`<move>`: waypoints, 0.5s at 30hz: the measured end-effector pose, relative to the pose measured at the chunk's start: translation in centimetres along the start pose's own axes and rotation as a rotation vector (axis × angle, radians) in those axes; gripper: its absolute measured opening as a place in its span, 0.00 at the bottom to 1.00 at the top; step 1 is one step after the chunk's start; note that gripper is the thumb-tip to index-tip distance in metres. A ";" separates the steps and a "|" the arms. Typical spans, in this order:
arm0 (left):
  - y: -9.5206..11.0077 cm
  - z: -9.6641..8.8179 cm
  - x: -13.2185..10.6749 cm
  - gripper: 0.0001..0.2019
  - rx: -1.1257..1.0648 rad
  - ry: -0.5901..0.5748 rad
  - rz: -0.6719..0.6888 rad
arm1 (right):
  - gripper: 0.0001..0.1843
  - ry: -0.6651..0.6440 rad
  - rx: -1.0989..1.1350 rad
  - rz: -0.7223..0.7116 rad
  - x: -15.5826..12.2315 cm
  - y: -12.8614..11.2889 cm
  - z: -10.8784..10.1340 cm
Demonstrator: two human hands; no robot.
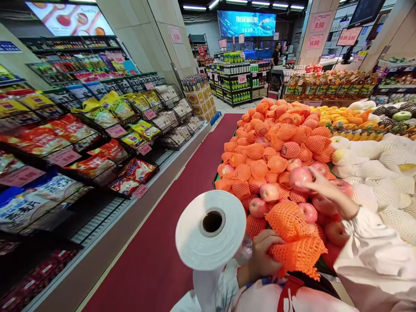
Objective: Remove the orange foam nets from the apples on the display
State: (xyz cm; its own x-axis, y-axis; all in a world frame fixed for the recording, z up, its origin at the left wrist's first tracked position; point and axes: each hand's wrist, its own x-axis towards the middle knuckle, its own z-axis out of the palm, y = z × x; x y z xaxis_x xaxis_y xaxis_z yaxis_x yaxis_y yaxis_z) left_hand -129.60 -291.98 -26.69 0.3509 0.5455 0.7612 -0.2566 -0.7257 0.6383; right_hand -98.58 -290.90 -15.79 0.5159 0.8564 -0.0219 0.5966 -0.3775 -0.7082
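Note:
My left hand (261,255) is closed on a bunch of empty orange foam nets (294,242) at the near edge of a fruit stand. Farther in, my right hand (320,184) grips a bare red apple (299,177) on the apple pile. The pile (269,143) holds several apples, some bare and most wrapped in orange foam nets. A roll of thin white plastic bags (211,229) stands just left of my left hand, its end facing me.
White-netted pears (383,173) lie right of the apples, with oranges and other fruit (351,119) behind. A red-carpeted aisle (182,208) runs left of the stand. Wire racks of packaged snacks (81,143) line the left wall. A person (276,53) stands far back.

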 end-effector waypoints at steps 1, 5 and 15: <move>0.0 0.1 -0.2 0.12 -0.008 0.001 0.008 | 0.56 0.129 -0.084 0.060 1.9 0.4 -0.5; 0.1 0.7 -0.9 0.11 -0.012 0.023 0.036 | 0.58 0.282 -0.489 0.065 9.0 3.1 -2.4; -0.7 0.5 -1.8 0.21 -0.019 -0.073 -0.062 | 0.47 0.256 -0.721 -0.220 10.6 -1.2 1.3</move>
State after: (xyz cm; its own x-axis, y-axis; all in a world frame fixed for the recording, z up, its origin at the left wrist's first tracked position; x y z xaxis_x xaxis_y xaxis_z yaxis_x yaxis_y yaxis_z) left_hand -129.64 -292.69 -28.58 0.4314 0.5567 0.7099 -0.2487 -0.6830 0.6868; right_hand -94.60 -280.97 -16.09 0.4126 0.8635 0.2899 0.9071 -0.4187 -0.0438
